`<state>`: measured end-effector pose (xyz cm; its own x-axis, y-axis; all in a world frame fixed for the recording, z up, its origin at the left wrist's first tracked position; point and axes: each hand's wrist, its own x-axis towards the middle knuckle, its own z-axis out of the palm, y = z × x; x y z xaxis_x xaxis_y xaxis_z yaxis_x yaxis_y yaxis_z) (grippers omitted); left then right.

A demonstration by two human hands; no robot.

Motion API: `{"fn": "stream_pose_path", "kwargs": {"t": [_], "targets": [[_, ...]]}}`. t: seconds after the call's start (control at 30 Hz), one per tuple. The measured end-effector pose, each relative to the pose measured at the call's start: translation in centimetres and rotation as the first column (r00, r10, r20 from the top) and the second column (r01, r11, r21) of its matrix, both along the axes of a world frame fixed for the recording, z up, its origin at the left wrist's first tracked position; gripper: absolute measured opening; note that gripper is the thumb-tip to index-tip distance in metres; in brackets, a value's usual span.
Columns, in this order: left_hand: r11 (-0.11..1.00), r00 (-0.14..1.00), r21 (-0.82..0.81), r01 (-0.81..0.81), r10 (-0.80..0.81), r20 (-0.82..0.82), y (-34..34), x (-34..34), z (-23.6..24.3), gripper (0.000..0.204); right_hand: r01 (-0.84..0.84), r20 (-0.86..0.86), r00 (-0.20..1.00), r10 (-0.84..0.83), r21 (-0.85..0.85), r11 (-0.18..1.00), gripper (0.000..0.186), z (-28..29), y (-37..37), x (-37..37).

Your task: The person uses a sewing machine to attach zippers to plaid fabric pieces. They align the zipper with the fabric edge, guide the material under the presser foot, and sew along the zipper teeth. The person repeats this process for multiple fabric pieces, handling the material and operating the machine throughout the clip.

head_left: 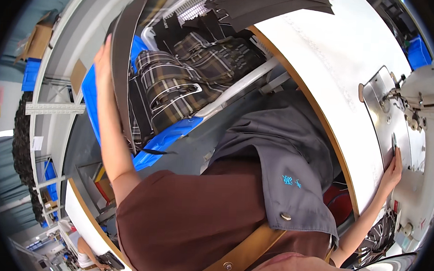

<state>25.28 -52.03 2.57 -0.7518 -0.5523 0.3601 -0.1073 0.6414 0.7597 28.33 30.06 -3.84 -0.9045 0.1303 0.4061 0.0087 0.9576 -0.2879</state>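
Note:
My left hand (102,63) reaches up at the left, its fingers on long dark brown fabric strips (120,66) that hang beside a bin of folded plaid fabric (170,94); its fingertips are partly hidden behind them. My right hand (396,164) holds a small silver pointed tool (394,142), which looks like thread snips, over the metal plate (378,109) of a sewing machine (420,97) at the right.
A white, wooden-edged table (315,47) spans the right, with dark cut pieces (268,5) at its far end. A blue bin (170,138) is below the plaid fabric. Shelving (54,108) stands left. Another person's arm (86,251) shows at lower left, near a white table (78,211).

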Motion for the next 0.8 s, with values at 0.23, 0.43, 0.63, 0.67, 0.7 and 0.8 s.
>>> {"fn": "stream_pose_path", "kwargs": {"t": [0.23,0.43,0.63,0.67,0.7,0.8], "targets": [[0.755,0.953,-0.634,0.165,0.045,0.301,2.5,0.4,-1.5,0.046,0.075,-0.015,0.997,-0.074,0.151,0.986,0.029,-0.5,1.3,0.8],[0.559,0.437,-0.267,0.785,-0.194,0.878,16.7,-10.1,-9.1,0.052,0.196,-0.046,0.980,-0.194,0.042,0.980,0.030,-1.4,3.0,1.0],[0.410,0.361,-0.244,0.879,-0.237,0.902,13.8,-12.6,-18.5,0.029,0.349,-0.185,0.924,-0.334,0.057,0.935,0.028,-0.3,-1.2,0.2],[0.411,0.384,-0.239,0.880,-0.320,0.866,13.3,-12.3,-18.3,0.023,0.314,-0.200,0.931,-0.304,0.018,0.949,0.028,0.9,-2.3,0.3],[0.481,0.391,-0.203,0.853,-0.331,0.858,13.7,-12.6,-17.8,0.016,0.321,-0.231,0.925,-0.301,0.053,0.946,0.029,0.5,-1.9,0.4],[0.578,0.348,-0.068,0.813,-0.389,0.853,10.0,-14.6,-19.8,0.010,0.382,-0.190,0.910,-0.369,0.039,0.923,0.029,0.2,-1.9,0.6]]}}
